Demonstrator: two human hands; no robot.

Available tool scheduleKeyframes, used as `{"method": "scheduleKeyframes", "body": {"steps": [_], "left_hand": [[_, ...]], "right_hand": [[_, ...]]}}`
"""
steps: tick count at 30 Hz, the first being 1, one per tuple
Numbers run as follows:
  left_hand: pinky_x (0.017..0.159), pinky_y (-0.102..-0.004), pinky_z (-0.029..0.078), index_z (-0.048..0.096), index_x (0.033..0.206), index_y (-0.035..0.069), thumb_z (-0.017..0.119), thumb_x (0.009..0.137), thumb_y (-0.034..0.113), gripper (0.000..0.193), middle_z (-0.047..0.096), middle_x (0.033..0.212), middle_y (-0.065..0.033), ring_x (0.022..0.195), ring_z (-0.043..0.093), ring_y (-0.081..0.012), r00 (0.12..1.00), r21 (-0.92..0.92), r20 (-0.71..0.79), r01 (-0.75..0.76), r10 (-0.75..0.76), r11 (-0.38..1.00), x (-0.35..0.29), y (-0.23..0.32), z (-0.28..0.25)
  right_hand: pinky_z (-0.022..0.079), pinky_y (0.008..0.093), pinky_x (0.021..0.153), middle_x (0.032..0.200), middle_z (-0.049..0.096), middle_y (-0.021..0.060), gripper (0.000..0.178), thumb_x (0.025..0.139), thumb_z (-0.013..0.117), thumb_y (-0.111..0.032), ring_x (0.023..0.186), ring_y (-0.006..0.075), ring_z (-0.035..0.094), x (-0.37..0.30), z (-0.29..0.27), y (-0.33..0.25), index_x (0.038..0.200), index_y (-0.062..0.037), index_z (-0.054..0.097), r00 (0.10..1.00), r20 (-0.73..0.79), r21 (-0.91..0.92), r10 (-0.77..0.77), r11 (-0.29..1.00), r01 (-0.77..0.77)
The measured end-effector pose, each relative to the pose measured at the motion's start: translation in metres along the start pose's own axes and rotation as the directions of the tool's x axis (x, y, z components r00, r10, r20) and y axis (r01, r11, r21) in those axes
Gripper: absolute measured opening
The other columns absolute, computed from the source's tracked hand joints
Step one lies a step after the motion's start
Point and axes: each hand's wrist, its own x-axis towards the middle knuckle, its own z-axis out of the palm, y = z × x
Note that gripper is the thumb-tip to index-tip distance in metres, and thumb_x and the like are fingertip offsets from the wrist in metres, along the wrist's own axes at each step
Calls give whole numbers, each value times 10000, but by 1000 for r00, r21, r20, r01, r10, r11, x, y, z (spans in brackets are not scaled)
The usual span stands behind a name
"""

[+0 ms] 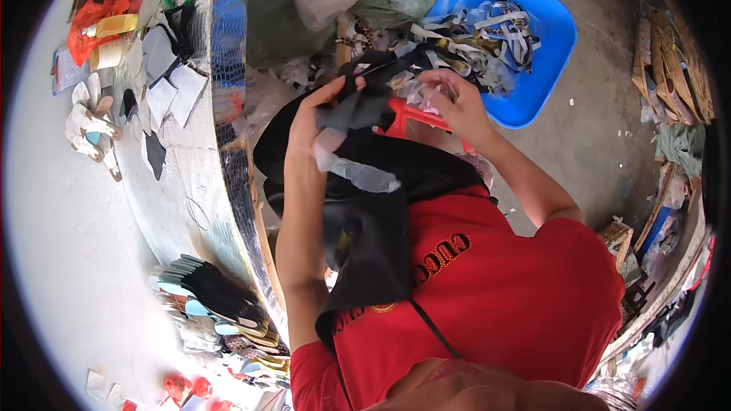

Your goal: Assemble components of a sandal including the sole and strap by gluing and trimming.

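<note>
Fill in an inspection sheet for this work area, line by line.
Surface: white table at the person's left, partly covered.
Job's things: dark material, blurred, in the left hand; translucent strip beside the left wrist.
Clutter: yellow bottle, pale cut pieces and stacked dark pieces on the table; mixed strips in a blue tub.
Hands: left closed on the dark material; right hand has bent fingers, grip unclear.
Cables: nothing seen that is clearly a cable.
Surroundings: grey floor with small scraps.
</note>
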Motion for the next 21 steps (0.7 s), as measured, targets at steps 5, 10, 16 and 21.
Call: {"method": "scheduleKeyframes", "body": {"steps": [5, 10, 16, 21], "left_hand": [[869, -371, 542, 571, 1112, -51, 534, 937, 143, 264, 664, 1014, -153, 937, 666, -258, 1000, -9, -25, 6, -6, 1000, 0, -12, 15], [779, -371, 545, 568, 1110, 6, 443, 998, 319, 356, 658, 957, -132, 854, 663, -257, 1000, 224, -28, 0, 7, 975, 2, -34, 8], [784, -266, 495, 518, 1215, -23, 566, 934, 111, 315, 635, 954, -85, 838, 621, -147, 796, 814, 254, -483, 550, 324, 21, -61, -25], [907, -263, 465, 470, 1282, -24, 577, 828, -71, 469, 610, 1068, -76, 950, 590, -144, 658, 668, 403, -687, 636, 287, -2, -86, 26]], "right_hand": [[542, 321, 698, 1197, 543, 67, 604, 743, 686, -20, 952, 255, 644, -10, 28, -57, 1304, -146, 503, 932, 166, -272, -322, 894, 357], [510, 296, 622, 1007, 656, 56, 275, 805, 677, -85, 781, 157, 646, 17, 19, -51, 1074, -42, 637, 986, 144, -151, -88, 982, 110], [540, 273, 714, 924, 702, 91, 273, 861, 671, -233, 830, 171, 676, 40, -5, -67, 1004, -1, 668, 848, 232, 561, 477, 646, -517], [518, 270, 674, 897, 702, 54, 270, 830, 720, -273, 741, 156, 664, 41, -2, -59, 956, -36, 696, 862, 251, 520, 440, 690, -503]]}}
